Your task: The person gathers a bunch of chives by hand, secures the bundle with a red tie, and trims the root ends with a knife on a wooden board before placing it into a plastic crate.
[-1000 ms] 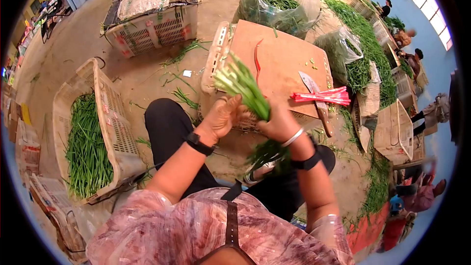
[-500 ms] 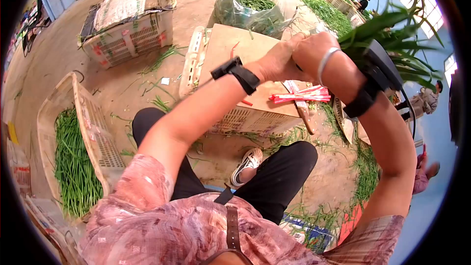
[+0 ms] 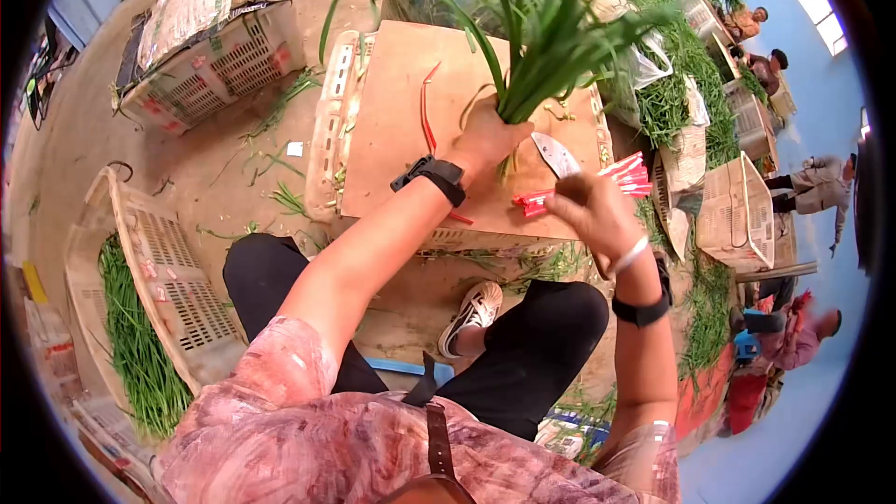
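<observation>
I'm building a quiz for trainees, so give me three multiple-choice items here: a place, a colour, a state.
1. Where does the knife lie? A in a basket; B on the wooden board; C on the floor.
2. What colour are the strips by the right hand? A red; B blue; C yellow.
3. How is the bunch of greens? A lying flat; B hanging down; C upright.
B, its blade rests there; A, plainly red; C, the left hand grips its base, leaves up.
</observation>
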`<action>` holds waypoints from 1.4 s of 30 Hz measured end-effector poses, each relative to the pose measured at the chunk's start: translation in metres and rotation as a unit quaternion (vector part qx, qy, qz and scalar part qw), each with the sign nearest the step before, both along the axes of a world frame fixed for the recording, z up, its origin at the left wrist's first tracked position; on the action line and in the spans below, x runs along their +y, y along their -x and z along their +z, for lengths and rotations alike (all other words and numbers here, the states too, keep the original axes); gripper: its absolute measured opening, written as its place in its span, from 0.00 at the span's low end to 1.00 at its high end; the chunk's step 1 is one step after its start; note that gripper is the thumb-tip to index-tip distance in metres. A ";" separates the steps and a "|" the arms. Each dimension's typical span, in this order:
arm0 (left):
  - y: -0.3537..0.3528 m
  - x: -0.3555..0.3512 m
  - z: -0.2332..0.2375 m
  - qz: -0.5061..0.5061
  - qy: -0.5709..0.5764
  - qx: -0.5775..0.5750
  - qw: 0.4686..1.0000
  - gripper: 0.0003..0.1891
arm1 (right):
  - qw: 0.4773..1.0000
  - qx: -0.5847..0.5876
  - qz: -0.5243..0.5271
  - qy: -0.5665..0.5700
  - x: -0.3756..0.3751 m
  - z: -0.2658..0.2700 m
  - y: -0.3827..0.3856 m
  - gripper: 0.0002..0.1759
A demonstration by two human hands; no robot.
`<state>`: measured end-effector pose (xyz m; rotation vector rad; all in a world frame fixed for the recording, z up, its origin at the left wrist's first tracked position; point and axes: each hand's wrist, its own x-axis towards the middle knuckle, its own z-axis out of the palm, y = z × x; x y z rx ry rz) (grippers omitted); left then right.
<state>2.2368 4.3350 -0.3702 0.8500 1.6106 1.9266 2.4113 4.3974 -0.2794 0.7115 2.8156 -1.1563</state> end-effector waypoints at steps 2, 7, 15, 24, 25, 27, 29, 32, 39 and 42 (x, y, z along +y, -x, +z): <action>0.003 0.006 0.010 -0.055 0.019 -0.052 0.997 0.14 | 0.986 0.043 -0.076 0.139 0.025 -0.028 0.010 0.20; -0.010 0.023 -0.001 -0.168 0.129 0.095 0.973 0.19 | 0.823 0.172 -0.165 0.515 0.021 -0.053 0.061 0.21; -0.012 -0.044 0.047 -0.274 0.068 -0.250 0.926 0.29 | 0.608 0.280 -0.258 0.696 0.024 -0.087 0.056 0.05; -0.037 -0.075 0.015 -0.413 0.007 -0.315 0.854 0.22 | 0.700 0.319 -0.215 0.602 -0.009 -0.049 0.050 0.07; -0.040 -0.075 0.012 -0.433 0.011 -0.323 0.841 0.22 | 0.703 0.313 -0.218 0.600 -0.011 -0.050 0.051 0.07; -0.043 -0.074 0.008 -0.428 0.018 -0.313 0.848 0.21 | 0.732 0.304 -0.233 0.564 -0.015 -0.052 0.049 0.08; -0.046 -0.074 0.010 -0.424 0.000 -0.293 0.857 0.20 | 0.749 0.302 -0.212 0.550 -0.012 -0.058 0.049 0.11; -0.055 -0.079 0.006 -0.396 -0.033 -0.435 0.808 0.17 | 0.822 0.231 -0.201 0.480 -0.005 -0.057 0.048 0.18; -0.079 -0.065 -0.047 -0.323 -0.097 -0.633 0.697 0.17 | 0.964 0.191 -0.093 -0.157 0.021 -0.089 0.001 0.20; -0.085 -0.066 -0.038 -0.312 -0.123 -0.632 0.699 0.17 | 0.956 0.245 -0.159 0.008 -0.039 -0.040 -0.028 0.12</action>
